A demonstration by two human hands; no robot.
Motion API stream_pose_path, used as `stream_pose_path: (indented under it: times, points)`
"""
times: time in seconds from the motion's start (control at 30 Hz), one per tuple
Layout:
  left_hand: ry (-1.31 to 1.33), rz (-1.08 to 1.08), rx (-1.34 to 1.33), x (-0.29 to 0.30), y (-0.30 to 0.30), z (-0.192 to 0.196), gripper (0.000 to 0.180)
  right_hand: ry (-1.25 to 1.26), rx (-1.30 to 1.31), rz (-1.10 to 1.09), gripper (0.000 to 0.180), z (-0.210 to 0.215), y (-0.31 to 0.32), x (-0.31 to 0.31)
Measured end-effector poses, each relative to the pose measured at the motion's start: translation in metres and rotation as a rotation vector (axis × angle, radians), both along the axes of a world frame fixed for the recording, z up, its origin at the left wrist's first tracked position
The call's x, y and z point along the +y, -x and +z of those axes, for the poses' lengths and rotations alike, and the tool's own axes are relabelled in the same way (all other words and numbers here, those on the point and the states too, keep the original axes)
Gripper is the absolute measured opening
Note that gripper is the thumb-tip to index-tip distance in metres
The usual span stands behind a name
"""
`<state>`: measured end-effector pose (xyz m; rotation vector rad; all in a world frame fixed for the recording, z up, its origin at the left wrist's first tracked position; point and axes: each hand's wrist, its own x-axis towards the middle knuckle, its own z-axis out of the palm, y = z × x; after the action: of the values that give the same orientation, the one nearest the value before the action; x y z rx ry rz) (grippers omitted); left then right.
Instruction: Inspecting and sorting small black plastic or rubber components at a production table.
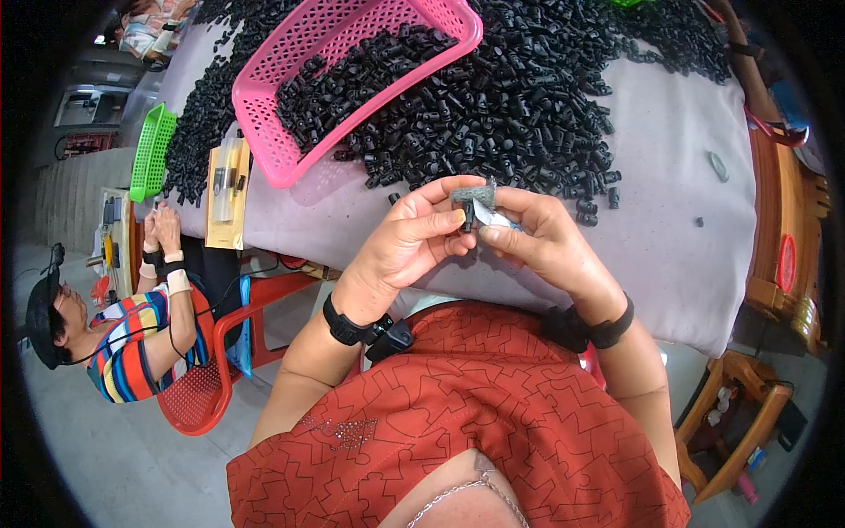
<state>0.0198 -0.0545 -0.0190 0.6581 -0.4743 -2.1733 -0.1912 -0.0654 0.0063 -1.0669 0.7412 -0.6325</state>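
Observation:
My left hand (407,236) is closed, its thumb and fingers pinching a small black plastic part (467,220) over the table's near edge. Opposite it, my right hand (550,239) grips a small pale pointed blade (485,214), its tip close against the part. A grey-green scrap of rough pad (475,195) sits at the fingertips between both hands; which hand bears it I cannot tell. Just beyond lies a large heap of similar black plastic parts (502,114). A pink basket (283,172) holding more of them rests tilted on the heap.
A cardboard piece with a clear tube (225,195) lies left, near a green basket (153,151). A co-worker (145,343) sits at the left on a red chair (198,400). Another person's arm (753,84) shows far right. A wooden stool (731,422) stands at lower right.

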Motion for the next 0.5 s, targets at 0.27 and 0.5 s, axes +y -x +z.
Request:
stream_pose_path:
  times: [0.27,0.5]
  points:
    - [0.104,0.151,-0.187,-0.007,-0.012,0.012,0.030,-0.028,-0.044,-0.167,0.028,0.007,0.010,-0.006]
    - [0.116,0.124,-0.068,-0.005,-0.014,0.003,0.025,-0.012,0.032,-0.125,0.027,0.004,0.004,0.001]
